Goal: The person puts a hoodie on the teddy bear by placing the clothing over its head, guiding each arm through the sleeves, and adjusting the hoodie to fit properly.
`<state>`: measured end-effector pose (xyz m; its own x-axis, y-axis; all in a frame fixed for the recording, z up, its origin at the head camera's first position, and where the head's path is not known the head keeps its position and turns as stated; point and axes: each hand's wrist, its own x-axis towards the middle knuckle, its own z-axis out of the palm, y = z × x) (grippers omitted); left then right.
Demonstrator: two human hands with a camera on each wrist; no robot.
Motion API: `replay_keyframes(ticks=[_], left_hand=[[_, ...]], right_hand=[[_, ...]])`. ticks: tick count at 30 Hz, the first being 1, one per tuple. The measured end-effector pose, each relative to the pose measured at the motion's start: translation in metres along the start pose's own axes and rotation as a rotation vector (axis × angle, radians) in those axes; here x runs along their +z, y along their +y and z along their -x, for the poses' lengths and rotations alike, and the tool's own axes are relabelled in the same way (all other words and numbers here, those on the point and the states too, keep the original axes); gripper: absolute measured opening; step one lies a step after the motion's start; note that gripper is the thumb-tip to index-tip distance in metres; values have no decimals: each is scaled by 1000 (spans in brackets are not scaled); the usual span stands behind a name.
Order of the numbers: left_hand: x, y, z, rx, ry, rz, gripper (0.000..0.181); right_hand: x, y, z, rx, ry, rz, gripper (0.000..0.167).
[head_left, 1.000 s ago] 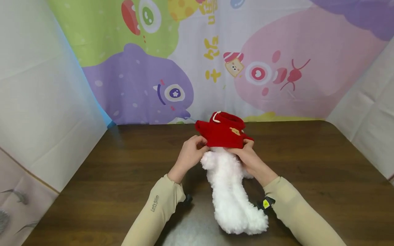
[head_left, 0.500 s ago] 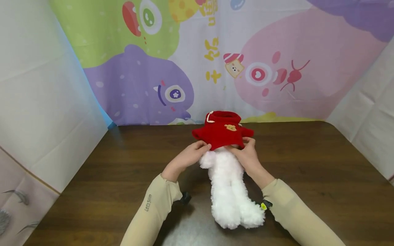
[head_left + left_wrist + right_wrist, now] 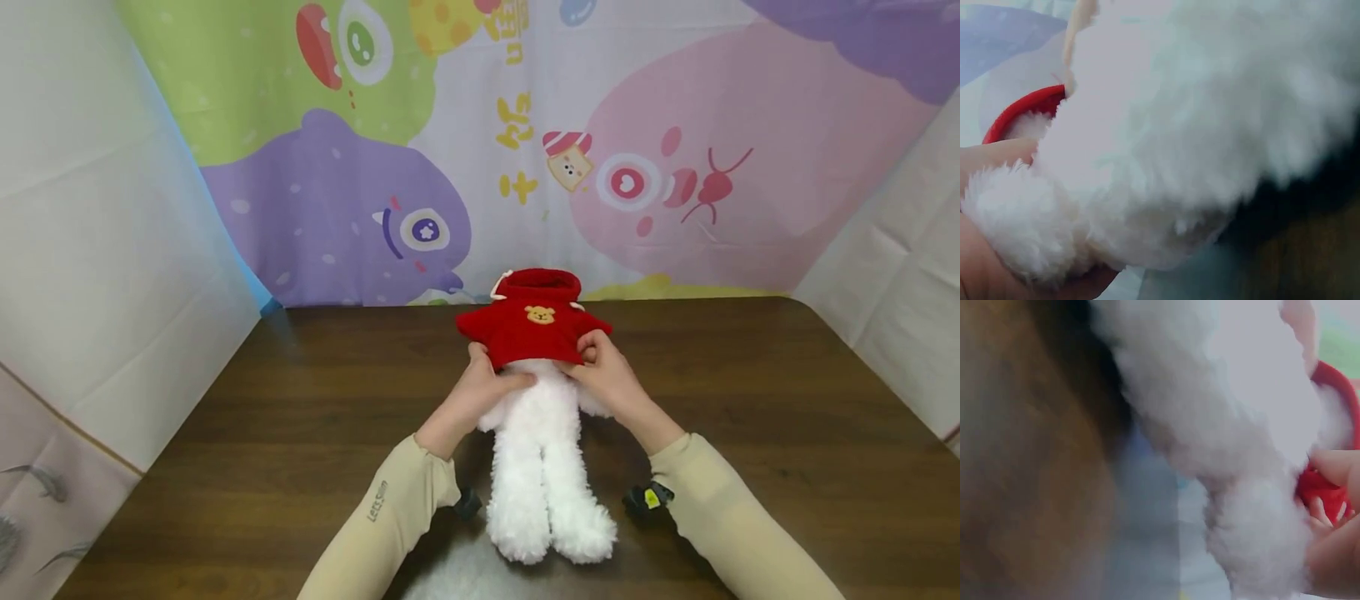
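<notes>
A white fluffy plush toy [image 3: 525, 467] lies on its back, legs toward me, its upper end inside a small red sweater [image 3: 517, 342]. The sweater carries a tan bear patch and white cord; its collar opening faces away. My left hand [image 3: 480, 387] holds the toy at one side below the hem, thumb across its front, fingers by the sweater edge. In the left wrist view that hand curls round the toy's fluffy arm [image 3: 1019, 219]. My right hand [image 3: 611, 379] pinches the sweater's right hem. In the right wrist view, red cloth [image 3: 1325, 490] shows between its fingers. The toy's head is hidden.
The dark wooden table [image 3: 300, 400] extends to both sides. A printed cartoon curtain [image 3: 337, 208] hangs right behind its far edge, with pale cloth walls left and right. Dark wrist cameras [image 3: 648, 497] sit under the sleeves, beside the toy's legs.
The toy and sweater have shifted left and turned, so the bear patch now faces me squarely and the legs point straight. The left thumb has moved onto the toy's front.
</notes>
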<state>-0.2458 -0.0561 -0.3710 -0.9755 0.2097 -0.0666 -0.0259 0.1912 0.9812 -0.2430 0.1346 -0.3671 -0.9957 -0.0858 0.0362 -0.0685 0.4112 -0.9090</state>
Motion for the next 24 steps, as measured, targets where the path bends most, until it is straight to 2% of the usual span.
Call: replay_keyframes(ticks=[3,6,10,13,15,18,20,22,24], left_hand=[[1,-1,0,17,22,12,71],[2,-1,1,16,29,-47,73],[2,-1,2,5,20,-127,77],[2,-1,2,3,6,-147,77],[2,0,2,-3,0,-163,76],[1,1,3,-30,14,-267,76],[0,2,5,-50,24,-363,73],[-1,3,5,-65,36,-450,70],[0,3,5,-54,38,-498,66]], right_hand=[[-9,-2,1,-29,-109,21,28],[-15,-3,2,-47,-183,46,28],[-20,-1,2,-40,-216,135,37],[-22,1,0,-21,-220,178,46],[-22,2,0,-8,-218,195,42],[-19,3,0,-22,-174,288,29],[-15,1,2,-69,-98,369,27],[-10,-3,4,-158,13,420,28],[-5,-9,6,-276,125,438,32]])
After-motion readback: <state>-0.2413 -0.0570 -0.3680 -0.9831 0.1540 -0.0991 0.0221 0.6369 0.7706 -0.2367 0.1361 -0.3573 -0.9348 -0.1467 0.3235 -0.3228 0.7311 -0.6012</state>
